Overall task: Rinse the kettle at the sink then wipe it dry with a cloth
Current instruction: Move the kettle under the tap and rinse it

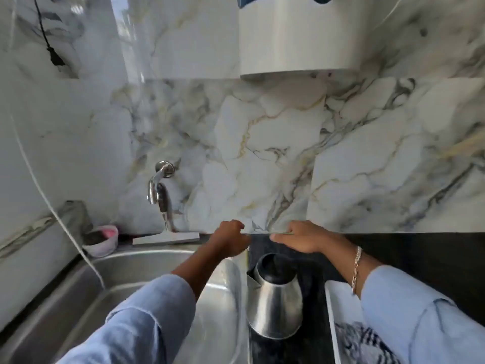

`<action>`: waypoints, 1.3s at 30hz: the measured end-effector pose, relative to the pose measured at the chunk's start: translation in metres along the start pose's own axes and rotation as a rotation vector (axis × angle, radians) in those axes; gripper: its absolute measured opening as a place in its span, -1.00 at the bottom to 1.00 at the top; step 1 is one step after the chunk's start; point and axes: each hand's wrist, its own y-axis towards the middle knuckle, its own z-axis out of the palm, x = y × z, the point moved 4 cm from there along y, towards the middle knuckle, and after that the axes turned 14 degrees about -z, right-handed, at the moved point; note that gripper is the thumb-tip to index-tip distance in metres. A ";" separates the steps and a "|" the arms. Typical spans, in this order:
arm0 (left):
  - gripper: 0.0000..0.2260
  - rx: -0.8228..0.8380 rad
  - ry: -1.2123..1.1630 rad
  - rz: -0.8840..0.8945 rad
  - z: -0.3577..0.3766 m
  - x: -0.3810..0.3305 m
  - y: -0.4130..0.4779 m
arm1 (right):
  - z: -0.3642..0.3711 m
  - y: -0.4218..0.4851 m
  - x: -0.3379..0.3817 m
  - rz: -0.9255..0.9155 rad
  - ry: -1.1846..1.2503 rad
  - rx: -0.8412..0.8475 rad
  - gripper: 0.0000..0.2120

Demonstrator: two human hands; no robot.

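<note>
Kettle (275, 298) stands upright on the dark worktop (409, 248), just beside the sink (147, 279) rim, spout toward the basin. Steel body, so I judge it rigid, light if empty, slick once wet; the black top and handle (274, 266) look like the safest hold, though the handle shape is hard to read from above. Left hand (231, 240) sits curled near the back edge, fingers closed, on what I cannot tell. Right hand (301, 237) lies flatter, fingers pinching something thin, unclear what. Neither touches the kettle. Tap (160, 190) is on the wall, well left. Pink bowl (101, 240) sits in the corner, tray (338, 311) just right of the kettle. No cloth clearly seen.
</note>
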 end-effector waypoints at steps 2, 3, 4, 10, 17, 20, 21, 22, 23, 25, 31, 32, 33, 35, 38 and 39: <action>-0.73 0.095 -0.021 -0.092 0.029 0.004 -0.004 | 0.025 -0.001 -0.012 0.024 -0.030 0.179 -0.29; -0.75 0.171 -0.088 -0.181 0.043 0.010 -0.009 | 0.041 -0.002 -0.019 0.037 -0.033 0.234 -0.20; -0.76 0.245 -0.159 -0.249 0.056 0.016 -0.013 | 0.054 -0.004 -0.023 0.053 -0.022 0.253 -0.02; -0.84 0.168 -0.438 -0.307 0.070 0.033 -0.019 | 0.065 0.002 -0.030 -0.026 -0.059 0.119 -0.25; -0.87 0.171 -0.456 -0.243 0.038 0.061 -0.001 | 0.068 0.028 -0.015 -0.016 0.449 -0.126 -0.64; -0.82 0.126 -0.413 -0.222 -0.003 0.091 0.024 | 0.072 0.058 0.017 -0.035 0.611 -0.230 -0.75; -0.82 0.124 -0.410 -0.215 -0.019 0.102 0.034 | 0.075 0.071 0.030 -0.033 0.646 -0.256 -0.73; -0.83 0.129 -0.409 -0.206 -0.033 0.112 0.043 | 0.077 0.081 0.041 -0.025 0.683 -0.286 -0.72; -0.87 0.118 -0.421 -0.201 -0.050 0.125 0.054 | 0.079 0.095 0.056 -0.021 0.709 -0.319 -0.70; -0.89 -0.014 -0.562 -0.246 -0.088 0.156 0.079 | 0.083 0.123 0.084 -0.005 0.734 -0.380 -0.68; -0.77 -0.345 -0.620 -0.385 -0.156 0.231 0.151 | 0.112 0.196 0.161 0.112 0.797 -0.476 -0.32; -0.78 -0.249 -0.674 -0.353 -0.151 0.234 0.160 | 0.117 0.204 0.169 0.114 0.786 -0.474 -0.32; -0.80 -0.187 -0.733 -0.337 -0.147 0.239 0.169 | 0.122 0.214 0.175 0.120 0.770 -0.468 -0.33; -0.85 -0.131 -0.831 -0.328 -0.143 0.247 0.182 | 0.131 0.228 0.183 0.132 0.733 -0.454 -0.41; -0.85 -0.031 -0.877 -0.294 -0.146 0.250 0.196 | 0.140 0.241 0.187 0.155 0.702 -0.465 -0.49; -0.85 -0.002 -0.857 -0.279 -0.148 0.249 0.200 | 0.143 0.244 0.187 0.166 0.702 -0.480 -0.50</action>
